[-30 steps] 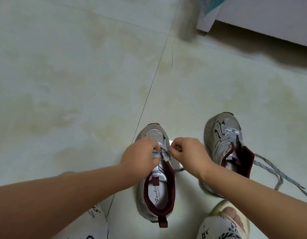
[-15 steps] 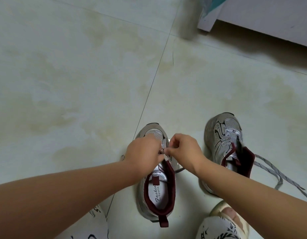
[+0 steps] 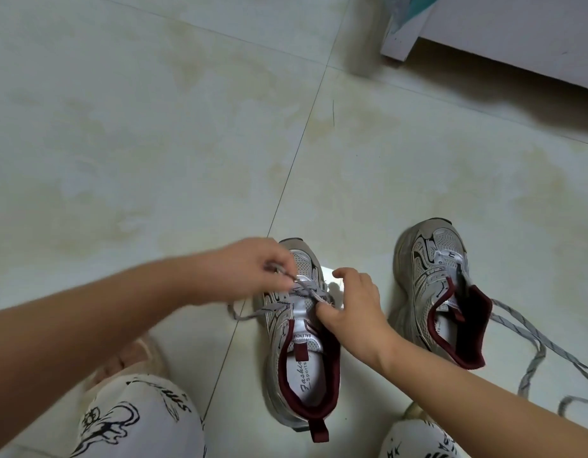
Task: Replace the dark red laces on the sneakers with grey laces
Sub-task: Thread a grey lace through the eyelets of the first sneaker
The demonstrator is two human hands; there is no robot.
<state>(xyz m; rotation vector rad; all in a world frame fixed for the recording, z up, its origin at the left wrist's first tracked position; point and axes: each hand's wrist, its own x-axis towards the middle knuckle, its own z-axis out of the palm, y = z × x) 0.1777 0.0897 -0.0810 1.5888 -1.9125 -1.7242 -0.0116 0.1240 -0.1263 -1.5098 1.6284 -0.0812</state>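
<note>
Two grey sneakers with dark red linings stand on the tiled floor. The left sneaker [image 3: 302, 352] sits between my hands and carries a grey lace [image 3: 306, 290] through its front eyelets. My left hand [image 3: 249, 271] pinches one end of that lace above the toe. My right hand [image 3: 355, 309] rests against the sneaker's right side, thumb on the eyelet edge, fingers spread. The right sneaker [image 3: 441, 285] stands apart, with a loose grey lace [image 3: 534, 342] trailing from it over the floor. No dark red lace shows.
My knees in white printed trousers [image 3: 137, 421] fill the bottom edge. A white furniture base [image 3: 504, 38] stands at the top right. A tile joint [image 3: 299, 150] runs down toward the left sneaker.
My hands have parted: the left one pulled the lace end up and left, the right one dropped to the sneaker's side. The view has shifted, showing more of my knees.
</note>
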